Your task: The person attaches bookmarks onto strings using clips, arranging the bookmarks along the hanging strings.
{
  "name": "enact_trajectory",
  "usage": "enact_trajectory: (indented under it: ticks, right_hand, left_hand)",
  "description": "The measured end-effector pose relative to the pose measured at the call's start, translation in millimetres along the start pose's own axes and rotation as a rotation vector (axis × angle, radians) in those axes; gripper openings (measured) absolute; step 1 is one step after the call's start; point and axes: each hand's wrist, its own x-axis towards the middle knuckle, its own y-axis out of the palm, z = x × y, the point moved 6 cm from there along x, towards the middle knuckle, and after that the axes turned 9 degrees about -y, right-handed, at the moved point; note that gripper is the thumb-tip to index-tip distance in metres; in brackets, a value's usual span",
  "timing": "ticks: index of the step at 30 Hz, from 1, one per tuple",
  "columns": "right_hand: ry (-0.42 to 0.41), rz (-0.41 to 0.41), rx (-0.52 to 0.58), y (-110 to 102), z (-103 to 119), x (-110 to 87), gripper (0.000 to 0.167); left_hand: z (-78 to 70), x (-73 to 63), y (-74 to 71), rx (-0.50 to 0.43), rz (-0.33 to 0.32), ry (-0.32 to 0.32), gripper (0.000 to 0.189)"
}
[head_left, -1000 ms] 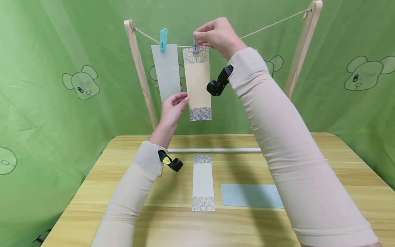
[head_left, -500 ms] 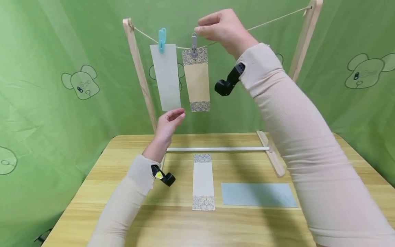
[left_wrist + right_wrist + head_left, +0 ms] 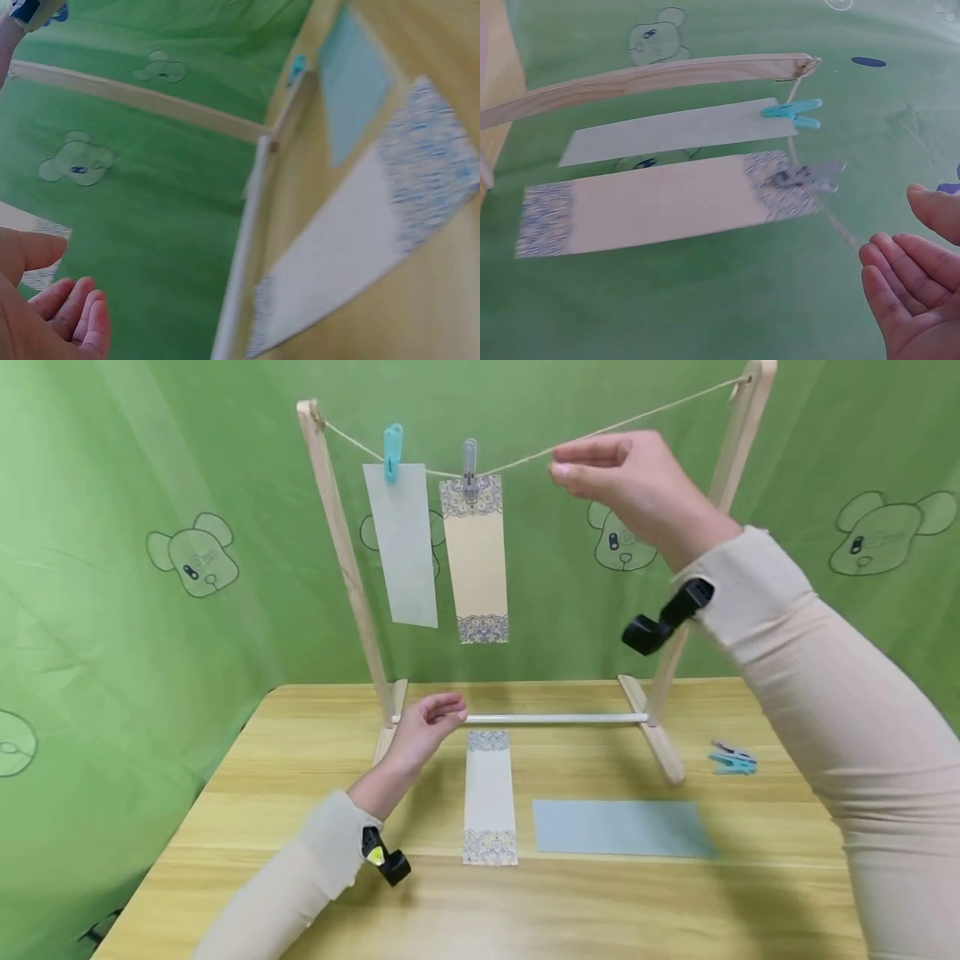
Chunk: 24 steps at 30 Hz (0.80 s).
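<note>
A cream paper strip with patterned ends (image 3: pixel 480 564) hangs from the string (image 3: pixel 645 417), held by a grey clothespin (image 3: pixel 470 468). To its left, a blue clothespin (image 3: pixel 392 453) holds a pale plain strip (image 3: pixel 405 552). My right hand (image 3: pixel 637 477) is in the air right of the cream strip, fingers relaxed and holding nothing, fingertips close by the string. Low over the table, my left hand (image 3: pixel 427 731) overlaps the white crossbar (image 3: pixel 555 719) in the head view, its fingers loosely bent with nothing in them. Just beyond it lies a white patterned strip (image 3: pixel 490 793).
On the wooden table (image 3: pixel 600 902) lies a light blue strip (image 3: pixel 622 828), right of the white one. Several clothespins (image 3: pixel 733 760) sit by the right foot of the wooden frame (image 3: pixel 663 752). A green cloth (image 3: pixel 555 585) with bear faces hangs behind.
My right hand has let go of the grey clothespin and moved right. My left hand has left the cream strip's edge and dropped toward the table. The cream strip stays hanging.
</note>
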Motion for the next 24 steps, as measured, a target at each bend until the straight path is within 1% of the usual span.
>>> enact_trajectory:
  ticks: [4, 6, 7, 8, 11, 13, 17, 20, 24]
  right_hand:
    - [0.02, 0.021, -0.053, -7.9, -20.9, -20.5, 0.054]
    - [0.031, 0.025, -0.078, -12.8, -33.2, -30.4, 0.055]
    - [0.038, 0.024, -0.084, -15.9, -39.9, -35.0, 0.055]
    - [0.042, 0.023, -0.083, -18.9, -46.3, -39.5, 0.055]
    - [0.069, 0.024, -0.1, -25.1, -66.5, -52.2, 0.055]
    - [0.089, 0.025, -0.105, -29.2, -80.6, -61.9, 0.056]
    - [0.118, 0.018, -0.12, -39.3, -110.2, -83.4, 0.056]
    - [0.141, 0.022, -0.145, -47.2, -136.8, -98.3, 0.06]
    - [0.203, 0.045, -0.164, -57.6, -179.3, -117.9, 0.067]
  left_hand:
    - [16.8, -11.8, 3.3, 0.03, -0.048, 0.019, 0.043]
    - [17.0, -23.1, 7.4, 0.042, -0.054, 0.017, 0.046]
    - [20.5, -25.8, 9.3, 0.051, -0.059, 0.017, 0.047]
    - [24.2, -27.8, 11.2, 0.049, -0.058, 0.011, 0.049]
    - [33.6, -35.9, 16.3, 0.067, -0.047, -0.039, 0.055]
    - [45.8, -34.7, 19.2, 0.074, -0.032, -0.062, 0.058]
    - [53.6, -41.0, 23.3, 0.084, -0.01, -0.086, 0.065]
    - [62.7, -45.5, 23.3, 0.087, -0.017, -0.092, 0.069]
    - [73.7, -52.4, 25.8, 0.079, -0.031, -0.103, 0.072]
